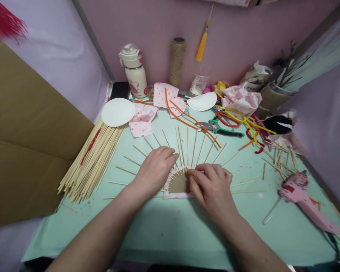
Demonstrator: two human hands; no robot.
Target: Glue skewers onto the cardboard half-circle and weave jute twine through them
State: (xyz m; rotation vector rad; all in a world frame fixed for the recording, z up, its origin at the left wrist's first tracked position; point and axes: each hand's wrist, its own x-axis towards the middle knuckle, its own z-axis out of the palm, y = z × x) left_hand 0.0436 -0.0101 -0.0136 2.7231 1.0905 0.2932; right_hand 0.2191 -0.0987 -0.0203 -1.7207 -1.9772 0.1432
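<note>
A half-round piece of brown cardboard [177,186] edged with pink dotted cloth lies flat on the table, and thin bamboo sticks [194,147] fan outward from its curved rim. My left hand [156,166] rests over the left part of the fan, fingers bent and closed around a stick near the rim. On the other side, my right hand [212,185] covers the right part of the cardboard. Its thumb and forefinger are drawn together at the inner end of a stick near the middle. The exact contact under both sets of fingertips is partly hidden.
A bundle of bamboo sticks [93,166] lies left, beside a large cardboard sheet [31,136]. At right are a pink glue gun [306,204] and short stick pieces [283,160]. Behind stand green-handled pliers [221,130], a white bottle [134,73] and a twine spool [176,62].
</note>
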